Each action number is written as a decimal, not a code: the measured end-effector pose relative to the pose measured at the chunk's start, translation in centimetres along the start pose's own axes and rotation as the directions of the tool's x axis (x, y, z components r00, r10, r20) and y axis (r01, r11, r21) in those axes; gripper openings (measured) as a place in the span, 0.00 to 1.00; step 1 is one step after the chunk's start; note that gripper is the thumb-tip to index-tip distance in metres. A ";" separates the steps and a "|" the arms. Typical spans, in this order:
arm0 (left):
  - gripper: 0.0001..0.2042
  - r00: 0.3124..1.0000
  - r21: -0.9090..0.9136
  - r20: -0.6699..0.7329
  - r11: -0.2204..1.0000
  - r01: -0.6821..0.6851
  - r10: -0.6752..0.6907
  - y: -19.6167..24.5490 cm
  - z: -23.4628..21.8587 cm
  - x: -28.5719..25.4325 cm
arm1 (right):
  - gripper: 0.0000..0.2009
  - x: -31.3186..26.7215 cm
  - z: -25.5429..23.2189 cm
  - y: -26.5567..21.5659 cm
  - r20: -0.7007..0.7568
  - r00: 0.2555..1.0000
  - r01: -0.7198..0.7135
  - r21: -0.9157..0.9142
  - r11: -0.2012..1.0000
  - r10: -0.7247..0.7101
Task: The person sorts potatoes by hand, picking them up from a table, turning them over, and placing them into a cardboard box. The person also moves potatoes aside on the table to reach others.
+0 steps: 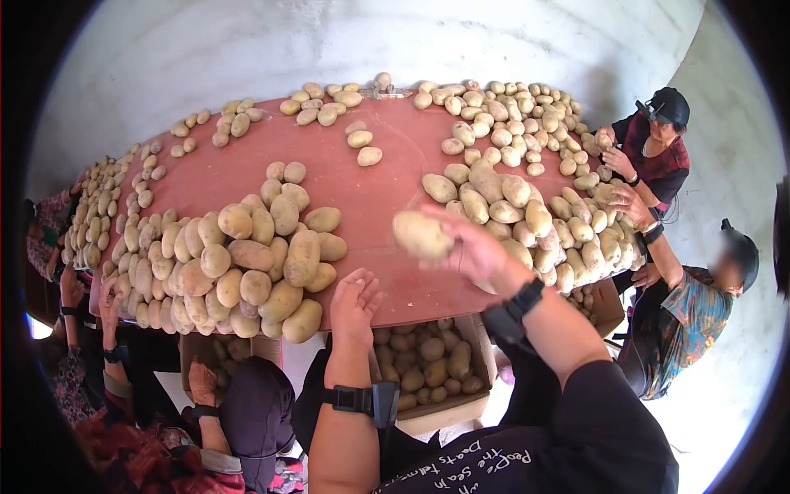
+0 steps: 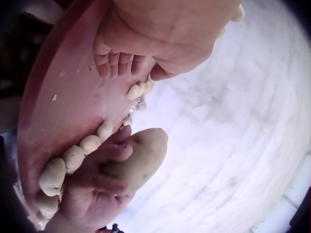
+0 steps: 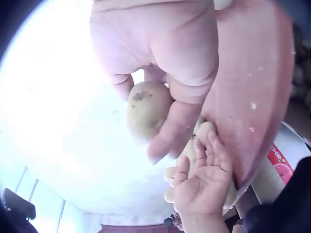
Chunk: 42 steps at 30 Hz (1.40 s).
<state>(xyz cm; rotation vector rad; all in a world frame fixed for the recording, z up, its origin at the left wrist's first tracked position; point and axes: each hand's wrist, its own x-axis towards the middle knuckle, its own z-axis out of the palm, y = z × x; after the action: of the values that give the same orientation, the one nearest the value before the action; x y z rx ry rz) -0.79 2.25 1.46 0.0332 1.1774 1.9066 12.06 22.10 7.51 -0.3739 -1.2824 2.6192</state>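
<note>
So, starting at the far left, there are people along the edge of the red worktop (image 1: 387,214), and a neighbour's hand (image 1: 109,305) is at the potatoes there. Next along is a big heap of potatoes (image 1: 247,255), piled up right to the front edge. Just right of that heap you get the left hand (image 1: 355,306), its grip loose, fingers a bit bent and apart from the thumb, palm showing in the right wrist view. Below the edge, between the two forearms, sits a cardboard box (image 1: 440,419) with more potatoes in it. Further back, three loose potatoes (image 1: 359,138) lie near the middle. Then comes the held potato (image 1: 421,235), up above the worktop, a long pale one with a dark blemish near one end. The right hand (image 1: 477,251) has its grip clamped on it, fingers and thumb curled round. Right of that is another heap, the right-hand pile (image 1: 535,214), with smaller potatoes (image 1: 510,111) strung along the wall behind. Last, at the far right, someone in a black cap (image 1: 673,107) and someone in a patterned shirt (image 1: 695,309) both have hands at the potatoes
</note>
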 end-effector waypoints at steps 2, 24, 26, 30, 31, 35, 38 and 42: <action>0.19 1.000 -0.002 0.011 1.000 -0.003 0.003 0.2 0.1 0.0 | 0.26 3.0 -1.8 -3.0 -0.166 0.980 0.035 -0.396 0.918 -0.109; 0.22 0.999 0.016 0.016 0.999 -0.030 0.030 0.6 -0.5 0.2 | 0.09 3.3 1.1 -2.9 0.268 0.894 0.137 -0.926 -0.352 -0.359; 0.22 1.000 0.009 0.015 1.000 -0.019 0.019 0.3 -0.7 0.3 | 0.09 -0.1 2.3 1.8 0.304 0.950 0.284 -0.935 -0.215 -0.069; 0.22 1.000 0.019 0.010 1.000 -0.005 0.005 0.2 -0.3 0.3 | 0.12 -4.2 1.2 11.5 -0.063 0.754 0.041 -0.989 -0.142 0.654; 0.22 1.000 0.021 0.009 1.000 -0.003 0.003 0.3 -0.2 0.3 | 0.11 -5.3 -1.1 15.2 -0.098 0.788 0.057 -0.971 -0.232 0.607; 0.21 1.000 0.040 -0.002 0.999 0.007 -0.007 -0.2 -0.3 0.4 | 0.13 -7.5 -9.1 25.7 -0.156 0.919 0.019 -0.900 -0.435 0.362; 0.20 1.000 0.063 -0.019 0.998 0.013 -0.012 -0.3 0.0 0.4 | 0.15 -7.7 -9.1 27.4 -0.312 0.891 -0.150 -0.887 -0.436 0.330; 0.20 1.000 0.069 -0.018 0.998 0.011 -0.010 -0.4 0.0 0.4 | 0.15 -7.2 -8.8 26.8 -0.318 0.890 -0.140 -0.872 -0.470 0.326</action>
<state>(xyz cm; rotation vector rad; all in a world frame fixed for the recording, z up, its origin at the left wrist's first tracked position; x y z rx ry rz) -0.76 2.63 1.01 0.0474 1.2530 1.8596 19.79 10.39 -18.04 -0.7591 -3.5965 0.4830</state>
